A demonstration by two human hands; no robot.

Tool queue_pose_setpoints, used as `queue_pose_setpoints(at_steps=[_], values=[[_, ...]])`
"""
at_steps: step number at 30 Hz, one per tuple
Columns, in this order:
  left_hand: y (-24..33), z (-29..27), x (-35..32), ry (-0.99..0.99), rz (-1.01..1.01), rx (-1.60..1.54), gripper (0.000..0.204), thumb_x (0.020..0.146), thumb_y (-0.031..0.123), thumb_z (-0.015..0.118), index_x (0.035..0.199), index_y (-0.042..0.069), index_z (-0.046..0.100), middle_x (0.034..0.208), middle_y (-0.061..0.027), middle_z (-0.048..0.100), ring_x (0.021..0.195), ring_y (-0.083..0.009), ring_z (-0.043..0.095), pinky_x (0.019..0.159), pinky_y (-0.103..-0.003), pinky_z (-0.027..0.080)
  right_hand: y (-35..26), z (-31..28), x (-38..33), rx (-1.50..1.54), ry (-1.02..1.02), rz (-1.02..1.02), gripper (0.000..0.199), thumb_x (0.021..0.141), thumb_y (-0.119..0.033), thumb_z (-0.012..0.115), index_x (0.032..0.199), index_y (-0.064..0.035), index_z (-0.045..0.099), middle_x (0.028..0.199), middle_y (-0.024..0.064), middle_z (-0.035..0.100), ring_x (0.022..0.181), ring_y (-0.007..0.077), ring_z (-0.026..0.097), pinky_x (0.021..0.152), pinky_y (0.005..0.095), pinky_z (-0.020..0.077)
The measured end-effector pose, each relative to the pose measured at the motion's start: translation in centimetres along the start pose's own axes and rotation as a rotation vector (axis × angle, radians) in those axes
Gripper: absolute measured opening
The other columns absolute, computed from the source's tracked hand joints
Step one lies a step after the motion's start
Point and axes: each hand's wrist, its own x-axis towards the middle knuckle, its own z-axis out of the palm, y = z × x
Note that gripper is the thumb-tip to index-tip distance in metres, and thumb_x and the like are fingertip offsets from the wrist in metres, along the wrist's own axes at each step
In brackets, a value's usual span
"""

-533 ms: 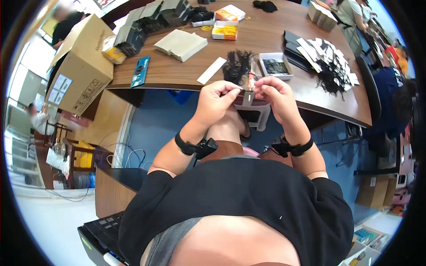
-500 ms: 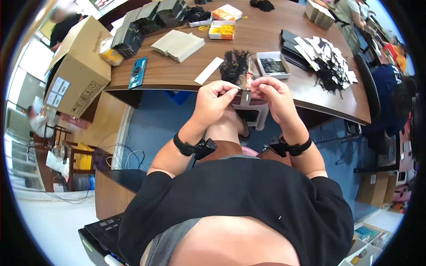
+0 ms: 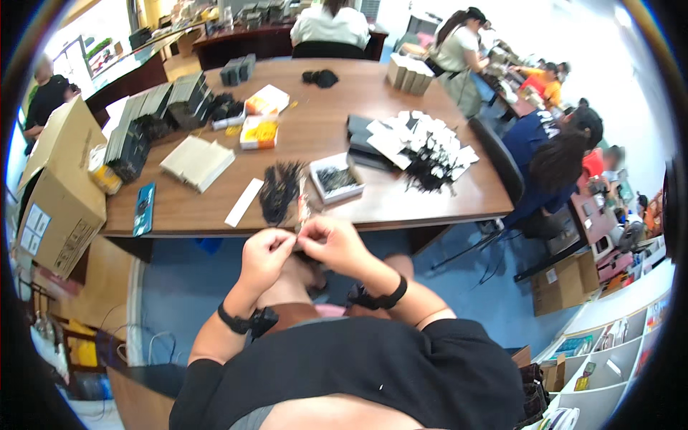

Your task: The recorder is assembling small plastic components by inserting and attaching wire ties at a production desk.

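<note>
My left hand (image 3: 265, 259) and my right hand (image 3: 331, 245) meet just in front of the table's near edge, fingers pinched together. Whatever lies between their fingertips is too small and covered to make out. Right beyond them, a narrow red-and-white wrapped piece (image 3: 303, 208) sticks out at the table edge. A bundle of thin black cords (image 3: 280, 192) lies beside it on the left. To its right stands a shallow white box (image 3: 317, 188) holding small dark pieces. A white strip (image 3: 244, 203) rests left of the cords.
White tags with black cords (image 3: 430, 150) are heaped at the right on dark card stacks. A beige stack (image 3: 197, 163), a teal packet (image 3: 144, 209) and a box of yellow bands (image 3: 259, 133) lie leftward. A large carton (image 3: 61, 186) stands at far left. Co-workers (image 3: 552, 150) sit at right.
My view has swung to the right and up, showing more of the room. My hands have come closer together; the small dark tag seen between them before is now hidden.
</note>
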Motion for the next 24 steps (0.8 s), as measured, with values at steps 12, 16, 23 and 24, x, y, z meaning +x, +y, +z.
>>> queue_pose_setpoints(at_steps=[12, 16, 23, 24], values=[[-4.6, -2.8, -0.3, -0.172, -0.247, -0.331, 0.011, 0.083, 0.008, 0.068, 0.087, -0.003, 0.068, 0.075, -0.0003, 0.063, 0.068, -0.0061, 0.053, 0.062, -0.022, 0.043, 3.1, -2.9, -2.3, -0.251, -0.141, 0.199, 0.015, 0.077, -0.007, 0.064, 0.090, -0.0009, 0.062, 0.079, 0.0069, 0.063, 0.072, 0.0161, 0.060, 0.068, 0.0294, 0.0502], [-3.6, -1.8, -0.6, -0.309, -0.140, -0.148, 0.009, 0.083, 0.006, 0.068, 0.085, -0.002, 0.068, 0.075, -0.0010, 0.063, 0.069, -0.0068, 0.054, 0.062, -0.023, 0.044, 1.0, -0.8, -2.1, -0.266, -0.137, -0.128, 0.040, 0.080, -0.010, 0.071, 0.118, -0.0042, 0.060, 0.111, 0.0138, 0.063, 0.092, 0.0234, 0.064, 0.082, 0.0341, 0.0513], [-3.8, -1.9, -0.5, -0.348, -0.252, -0.341, 0.012, 0.085, 0.010, 0.066, 0.080, -0.001, 0.066, 0.065, -0.0005, 0.058, 0.055, -0.0061, 0.049, 0.048, -0.021, 0.037, 0.7, 1.0, -1.6, -0.352, -0.172, -0.078, 0.015, 0.078, -0.013, 0.070, 0.091, -0.0058, 0.069, 0.081, 0.0144, 0.067, 0.076, 0.0302, 0.067, 0.067, 0.0356, 0.0526], [-4.0, -2.0, -0.8, -0.361, -0.276, -0.317, 0.013, 0.086, 0.011, 0.066, 0.080, -0.001, 0.065, 0.065, -0.0005, 0.058, 0.055, -0.0067, 0.049, 0.049, -0.021, 0.037, 0.9, 1.2, -1.9, -0.329, -0.201, -0.021, 0.015, 0.078, -0.013, 0.070, 0.090, -0.0049, 0.069, 0.080, 0.0143, 0.067, 0.075, 0.0298, 0.067, 0.066, 0.0353, 0.0527]])
